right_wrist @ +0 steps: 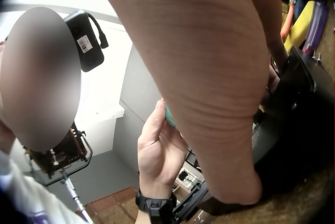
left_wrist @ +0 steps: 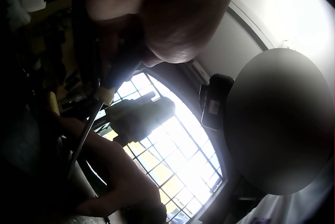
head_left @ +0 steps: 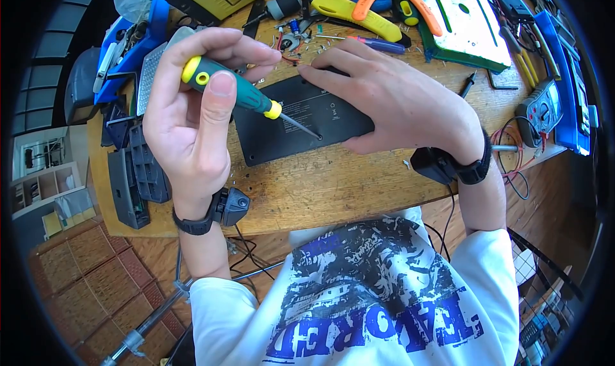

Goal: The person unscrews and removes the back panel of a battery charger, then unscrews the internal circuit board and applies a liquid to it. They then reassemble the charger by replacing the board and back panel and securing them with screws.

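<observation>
the left hand [head_left: 192, 125] pinches the screwdriver [head_left: 238, 89] between thumb and fingers, its tip at a small hole [head_left: 319, 137]; the right hand [head_left: 403, 103], fingers spread, seemingly steadies the black panel [head_left: 272, 141] on the counter [head_left: 320, 196]

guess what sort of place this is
Probably an electronics repair bench: a multimeter, a screwdriver set on a screw in a black panel, and pliers among scattered tools.
</observation>
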A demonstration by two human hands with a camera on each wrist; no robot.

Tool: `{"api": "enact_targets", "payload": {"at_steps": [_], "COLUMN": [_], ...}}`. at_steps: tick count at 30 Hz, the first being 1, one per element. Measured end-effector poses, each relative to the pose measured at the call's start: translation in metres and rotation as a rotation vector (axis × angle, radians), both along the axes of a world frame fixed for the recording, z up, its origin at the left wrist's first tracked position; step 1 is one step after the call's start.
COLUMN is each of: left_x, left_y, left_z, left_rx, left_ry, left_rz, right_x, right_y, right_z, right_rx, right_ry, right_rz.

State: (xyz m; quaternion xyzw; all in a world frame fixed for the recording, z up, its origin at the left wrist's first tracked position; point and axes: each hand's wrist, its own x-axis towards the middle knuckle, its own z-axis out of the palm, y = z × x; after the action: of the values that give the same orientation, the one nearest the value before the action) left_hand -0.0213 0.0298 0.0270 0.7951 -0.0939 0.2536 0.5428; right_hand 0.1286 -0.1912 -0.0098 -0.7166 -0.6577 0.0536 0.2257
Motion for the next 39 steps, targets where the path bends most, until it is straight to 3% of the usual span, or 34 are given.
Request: {"api": "enact_targets", "payload": {"at_steps": [7, 10, 13, 16, 17, 21, 24, 27, 29, 32, 34, 36, 38, 39], "left_x": [-0.006, -0.003, 0.006, 0.004, 0.014, 0.013, 0.009, 0.011, 0.013, 0.017, 0.018, 0.016, 0.016, 0.021], "left_y": [-0.006, -0.011, -0.017, -0.024, -0.021, -0.009, -0.014, -0.018, -0.019, -0.02, -0.022, -0.02, -0.015, -0.003], "left_z": [0.008, 0.019, 0.029, 0.038, 0.045, 0.081, 0.097, 0.096, 0.095, 0.084, 0.074, 0.076, 0.075, 0.076], "left_rx": [0.027, 0.175, 0.507, 0.522, 0.628, 0.869, 1.007, 1.02, 1.052, 1.063, 1.008, 0.979, 0.822, 0.878], "left_ry": [0.023, -0.022, -0.203, -0.114, -0.208, -0.145, -0.072, -0.117, -0.119, -0.128, -0.232, -0.205, -0.245, -0.285], "left_rz": [-0.045, -0.118, -0.183, -0.173, -0.18, -0.257, -0.192, -0.098, -0.061, -0.012, 0.071, 0.006, -0.185, -0.245], "right_x": [-0.001, -0.002, -0.001, -0.003, -0.004, -0.001, -0.001, 0.002, 0.0, -0.007, -0.009, -0.007, -0.007, -0.006], "right_y": [0.0, -0.001, -0.002, -0.004, -0.004, 0.0, 0.001, 0.004, 0.011, 0.011, 0.014, 0.01, 0.01, 0.012], "right_z": [0.0, 0.003, 0.004, 0.006, 0.008, 0.004, 0.003, 0.006, 0.018, 0.021, 0.021, 0.022, 0.019, 0.019], "right_rx": [-0.005, -0.019, 0.01, 0.027, 0.009, 0.006, -0.059, 0.146, 0.364, 0.295, 0.382, 0.366, 0.39, 0.384], "right_ry": [0.005, 0.012, -0.033, -0.059, -0.044, -0.073, 0.088, -0.009, 0.304, 0.345, 0.32, 0.398, 0.45, 0.447], "right_rz": [-0.007, -0.004, 0.014, 0.019, 0.014, 0.013, -0.013, 0.043, 0.188, 0.077, 0.066, 0.062, 0.078, 0.113]}}
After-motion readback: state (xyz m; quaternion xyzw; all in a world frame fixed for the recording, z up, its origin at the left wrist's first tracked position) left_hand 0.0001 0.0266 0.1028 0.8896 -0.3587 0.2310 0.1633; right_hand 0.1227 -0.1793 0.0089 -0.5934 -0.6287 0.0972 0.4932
